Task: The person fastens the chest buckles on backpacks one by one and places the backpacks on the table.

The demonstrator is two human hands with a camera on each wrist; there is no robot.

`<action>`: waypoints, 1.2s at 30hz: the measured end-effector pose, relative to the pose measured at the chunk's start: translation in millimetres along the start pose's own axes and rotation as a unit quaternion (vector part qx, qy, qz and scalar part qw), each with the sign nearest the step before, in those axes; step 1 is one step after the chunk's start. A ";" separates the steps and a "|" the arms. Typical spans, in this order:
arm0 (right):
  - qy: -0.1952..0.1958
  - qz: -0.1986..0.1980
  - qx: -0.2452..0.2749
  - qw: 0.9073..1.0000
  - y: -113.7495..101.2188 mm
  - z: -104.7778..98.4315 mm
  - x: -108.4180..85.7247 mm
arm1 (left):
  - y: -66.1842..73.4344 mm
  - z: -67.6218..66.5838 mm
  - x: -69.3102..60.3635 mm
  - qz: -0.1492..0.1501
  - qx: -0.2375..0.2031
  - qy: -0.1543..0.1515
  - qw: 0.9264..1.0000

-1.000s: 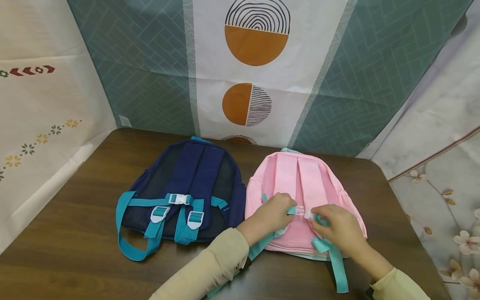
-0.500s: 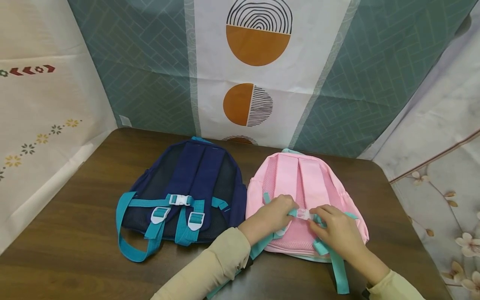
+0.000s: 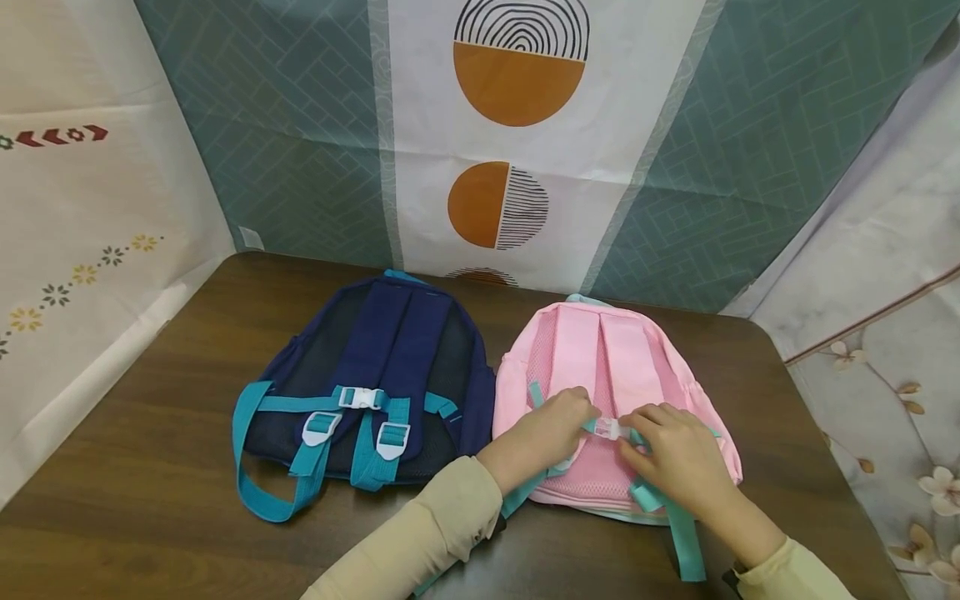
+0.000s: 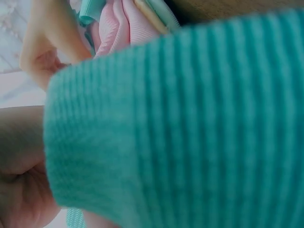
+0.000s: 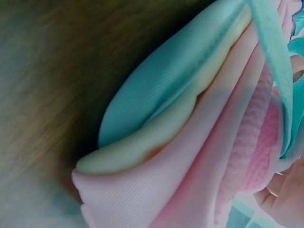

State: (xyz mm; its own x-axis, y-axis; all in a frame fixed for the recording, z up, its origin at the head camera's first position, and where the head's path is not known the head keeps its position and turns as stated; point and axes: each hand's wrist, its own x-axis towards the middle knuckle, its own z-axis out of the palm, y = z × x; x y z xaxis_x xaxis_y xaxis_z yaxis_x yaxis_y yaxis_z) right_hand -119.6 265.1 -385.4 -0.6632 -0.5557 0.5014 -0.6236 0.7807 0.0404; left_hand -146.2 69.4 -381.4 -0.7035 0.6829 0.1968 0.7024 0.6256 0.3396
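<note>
A pink backpack [image 3: 576, 333] lies on the table with its shoulder straps up. Across its lower part, my left hand [image 3: 546, 433] and right hand [image 3: 671, 454] face each other at a pale plastic buckle [image 3: 609, 428]. The left hand pinches the turquoise webbing at the buckle's left end. On the other end, the right thumb and fingers grip the buckle, its two halves joined. A loose turquoise strap [image 3: 684, 537] hangs below the right hand. In the left wrist view, a ribbed turquoise band [image 4: 180, 123] blocks most of the scene. The pink bag's lower edge [image 5: 190, 156] fills the right wrist view.
A navy backpack [image 3: 408, 358] lies against the pink one's left side, its white buckle [image 3: 359, 398] fastened and a blue strap loop [image 3: 262, 496] out to the left. Dark wooden table [image 3: 150, 442] surrounds both. A patterned cloth [image 3: 300, 167] hangs behind.
The buckle halves, slightly apart a second ago, have come together between my hands. The hands have otherwise hardly moved, and the navy backpack lies as before.
</note>
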 end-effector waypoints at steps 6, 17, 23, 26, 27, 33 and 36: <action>-0.006 0.005 -0.001 1.000 -3.3 0.1 1.5 | 3.7 -0.1 -3.1 -0.004 -0.004 0.015 1.000; -0.033 0.012 0.110 0.993 3.0 0.0 -10.0 | 3.9 3.6 -5.1 -0.022 -0.108 0.030 0.993; 0.013 0.029 0.141 0.990 6.4 -4.0 -15.5 | 10.8 8.0 2.1 -0.040 -0.162 0.064 0.984; 0.016 0.036 0.150 0.988 3.7 -2.9 -15.8 | 14.9 10.5 3.0 -0.065 -0.165 0.051 0.983; 0.013 0.036 0.154 0.987 2.6 -2.2 -15.6 | 15.5 11.0 2.7 -0.069 -0.162 0.044 0.983; -0.006 0.028 0.148 0.989 -0.1 0.5 -9.0 | 13.9 10.2 0.2 -0.073 -0.147 0.025 0.986; -0.010 0.025 0.140 0.990 -0.1 1.3 -6.6 | 12.6 7.9 -3.0 -0.071 -0.136 0.006 0.988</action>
State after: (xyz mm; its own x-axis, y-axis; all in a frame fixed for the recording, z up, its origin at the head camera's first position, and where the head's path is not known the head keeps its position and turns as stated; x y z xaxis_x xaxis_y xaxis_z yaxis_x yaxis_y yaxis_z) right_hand -115.7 268.3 -389.9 -0.7019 -0.5263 0.4800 -0.6787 0.6986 -0.2265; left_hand -134.4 78.2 -385.0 -0.7951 0.5900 0.1401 0.5426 0.5889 0.5990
